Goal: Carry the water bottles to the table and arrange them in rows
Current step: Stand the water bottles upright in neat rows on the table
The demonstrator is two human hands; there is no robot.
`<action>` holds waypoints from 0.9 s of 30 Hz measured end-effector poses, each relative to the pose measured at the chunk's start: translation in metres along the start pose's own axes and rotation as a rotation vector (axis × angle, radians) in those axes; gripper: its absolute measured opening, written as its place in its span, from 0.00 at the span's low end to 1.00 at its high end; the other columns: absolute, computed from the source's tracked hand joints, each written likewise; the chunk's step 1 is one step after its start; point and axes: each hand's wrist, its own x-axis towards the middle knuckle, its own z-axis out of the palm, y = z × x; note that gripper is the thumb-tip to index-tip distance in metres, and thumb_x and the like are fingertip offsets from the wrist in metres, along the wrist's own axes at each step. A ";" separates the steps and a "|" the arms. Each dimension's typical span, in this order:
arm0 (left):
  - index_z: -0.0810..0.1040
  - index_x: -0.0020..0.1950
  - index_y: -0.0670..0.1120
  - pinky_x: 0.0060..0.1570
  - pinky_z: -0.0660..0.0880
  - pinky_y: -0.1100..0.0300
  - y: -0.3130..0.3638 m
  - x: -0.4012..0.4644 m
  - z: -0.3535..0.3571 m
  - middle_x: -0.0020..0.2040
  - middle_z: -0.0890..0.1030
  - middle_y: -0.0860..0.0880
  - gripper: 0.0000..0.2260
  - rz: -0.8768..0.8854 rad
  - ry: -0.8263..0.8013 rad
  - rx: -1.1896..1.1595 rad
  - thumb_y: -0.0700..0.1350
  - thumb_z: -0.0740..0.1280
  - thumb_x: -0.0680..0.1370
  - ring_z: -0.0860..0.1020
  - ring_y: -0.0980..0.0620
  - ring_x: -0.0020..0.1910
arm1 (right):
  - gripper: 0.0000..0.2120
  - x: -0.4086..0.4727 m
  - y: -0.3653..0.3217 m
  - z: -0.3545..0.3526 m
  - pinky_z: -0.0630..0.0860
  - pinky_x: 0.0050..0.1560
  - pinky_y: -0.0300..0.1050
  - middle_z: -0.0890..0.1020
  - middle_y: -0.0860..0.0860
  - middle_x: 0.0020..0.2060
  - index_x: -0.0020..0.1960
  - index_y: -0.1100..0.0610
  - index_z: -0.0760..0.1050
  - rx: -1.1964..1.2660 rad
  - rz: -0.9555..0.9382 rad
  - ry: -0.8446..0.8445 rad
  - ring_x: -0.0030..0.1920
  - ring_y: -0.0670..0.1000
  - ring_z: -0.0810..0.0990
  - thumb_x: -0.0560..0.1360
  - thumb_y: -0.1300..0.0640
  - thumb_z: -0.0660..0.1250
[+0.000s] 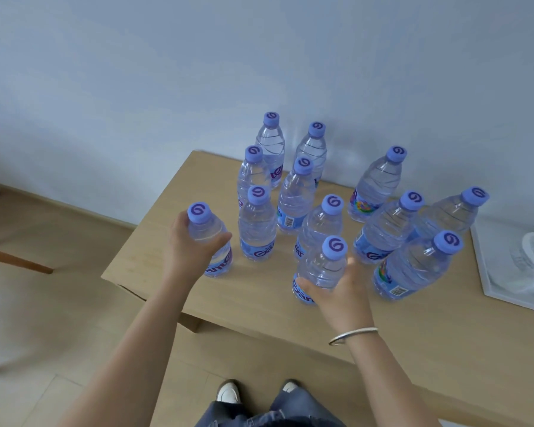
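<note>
Pale blue wall fills the upper half of the view, and below it a light wooden counter (392, 328) is set against it, above a tan tiled floor. Eleven clear water bottles with lilac caps are seen upright on or just above the counter. Nine of them are grouped from about 12 o'clock round to 3 o'clock of the counter's middle, in loose lines; the farthest pair (270, 143) is placed nearest the wall. At 9 o'clock, near the counter's left edge, a bottle (210, 238) is gripped round its shoulder by the left hand (187, 245), fingers and thumb curled about it. At the centre, a second bottle (321, 269) is clasped by the right hand (341, 291), with the thumb laid across its label; whether either base touches the wood cannot be told. A silver bangle (353, 335) is worn on the right wrist. At 3 o'clock a white tray (487, 272) holding a blurred white object is partly cut by the frame. White shoes (228, 392) and blue jeans are seen at 6 o'clock.
</note>
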 end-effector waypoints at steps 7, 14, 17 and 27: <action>0.72 0.54 0.53 0.41 0.71 0.65 0.001 0.002 -0.010 0.46 0.77 0.57 0.22 0.006 -0.077 -0.003 0.46 0.77 0.65 0.76 0.61 0.44 | 0.22 -0.021 -0.003 0.001 0.61 0.32 0.42 0.65 0.48 0.28 0.30 0.53 0.62 -0.430 0.205 -0.628 0.28 0.48 0.63 0.70 0.42 0.68; 0.75 0.49 0.56 0.39 0.73 0.69 -0.007 0.018 -0.026 0.44 0.79 0.58 0.20 0.032 -0.257 -0.065 0.43 0.78 0.63 0.78 0.62 0.43 | 0.27 -0.019 -0.060 0.088 0.65 0.56 0.32 0.72 0.42 0.54 0.66 0.52 0.68 -0.043 -0.158 -0.430 0.55 0.40 0.71 0.69 0.55 0.72; 0.74 0.46 0.58 0.40 0.74 0.70 -0.009 0.024 -0.032 0.43 0.79 0.58 0.19 0.093 -0.371 -0.050 0.43 0.78 0.63 0.77 0.66 0.40 | 0.25 -0.003 -0.082 0.115 0.70 0.49 0.32 0.76 0.41 0.47 0.55 0.45 0.69 0.113 -0.175 -0.268 0.47 0.37 0.75 0.64 0.62 0.73; 0.67 0.70 0.48 0.56 0.69 0.61 -0.059 0.050 -0.072 0.63 0.73 0.51 0.31 -0.068 -0.732 -0.015 0.48 0.74 0.70 0.71 0.54 0.62 | 0.31 0.011 -0.102 0.148 0.69 0.43 0.22 0.76 0.37 0.46 0.55 0.42 0.65 0.168 -0.135 -0.088 0.45 0.29 0.75 0.60 0.55 0.79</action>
